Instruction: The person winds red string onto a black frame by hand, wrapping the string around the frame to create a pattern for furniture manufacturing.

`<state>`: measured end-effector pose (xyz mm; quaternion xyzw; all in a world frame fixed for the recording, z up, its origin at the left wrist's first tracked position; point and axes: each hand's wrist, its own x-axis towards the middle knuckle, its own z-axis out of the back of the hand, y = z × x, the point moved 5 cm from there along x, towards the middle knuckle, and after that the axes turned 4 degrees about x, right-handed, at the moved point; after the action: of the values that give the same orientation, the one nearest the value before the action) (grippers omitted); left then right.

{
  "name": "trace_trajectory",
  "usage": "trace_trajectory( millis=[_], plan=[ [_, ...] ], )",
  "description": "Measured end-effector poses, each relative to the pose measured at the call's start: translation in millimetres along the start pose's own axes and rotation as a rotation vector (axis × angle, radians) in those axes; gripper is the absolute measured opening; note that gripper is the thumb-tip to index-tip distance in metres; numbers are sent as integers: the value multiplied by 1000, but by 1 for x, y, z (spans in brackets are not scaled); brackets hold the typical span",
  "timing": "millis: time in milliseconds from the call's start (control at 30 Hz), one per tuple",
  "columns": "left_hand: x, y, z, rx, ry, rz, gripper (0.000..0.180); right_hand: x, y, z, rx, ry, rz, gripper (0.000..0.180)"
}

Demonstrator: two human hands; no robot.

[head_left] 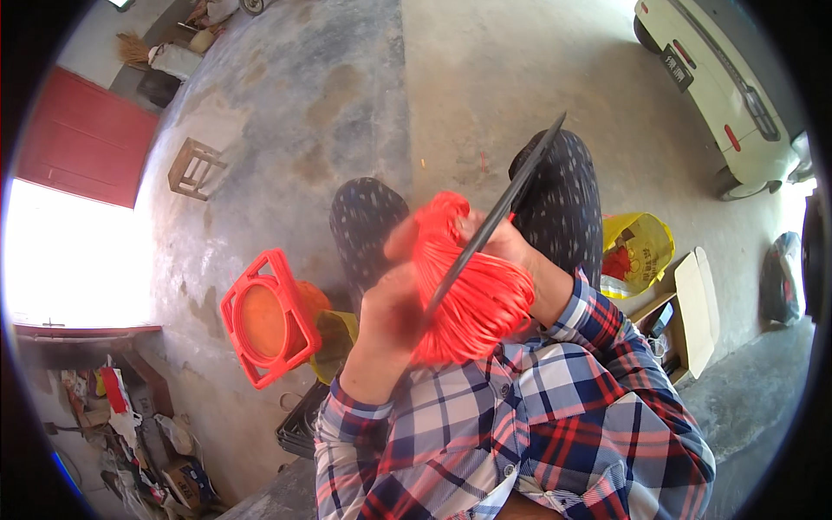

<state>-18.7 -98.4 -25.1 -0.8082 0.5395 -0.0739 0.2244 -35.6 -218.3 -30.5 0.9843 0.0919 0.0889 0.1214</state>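
A thick bundle of shiny red cord (pixel 477 299) is held up in front of my body, its strands looped and gathered tighter toward the top. My left hand (pixel 387 305) is closed against the bundle's left side; its fingers are partly blurred and hidden by the cord. Around the upper right of the bundle my right hand (pixel 510 243) is wrapped, near the gathered end. A long, thin dark strip (pixel 496 215) slants across in front of the cord, its lower end beside my left hand. Whether a hand holds this strip I cannot tell.
To the left stand a red-orange plastic reel frame (pixel 276 319) and a small wooden stool (pixel 192 170). At right are a yellow bag (pixel 646 247) with red contents and an open cardboard box (pixel 698 316). A pale vehicle (pixel 719 95) is parked far right; clutter (pixel 130 425) lies lower left.
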Motion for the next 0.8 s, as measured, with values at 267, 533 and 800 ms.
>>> trace_trajectory(
  millis=[267, 533, 800],
  plan=[
    [-9, -25, 14, 366, -147, -254, 53, -25, 38, 86, -213, -342, 383, 37],
    [-3, -47, 23, 406, -133, -329, 31, -34, 62, -19, -149, 229, 353, 54],
    [-13, -62, 30, 525, -54, -411, 31, -39, 53, 15, -24, -252, 267, 42]
  ],
)
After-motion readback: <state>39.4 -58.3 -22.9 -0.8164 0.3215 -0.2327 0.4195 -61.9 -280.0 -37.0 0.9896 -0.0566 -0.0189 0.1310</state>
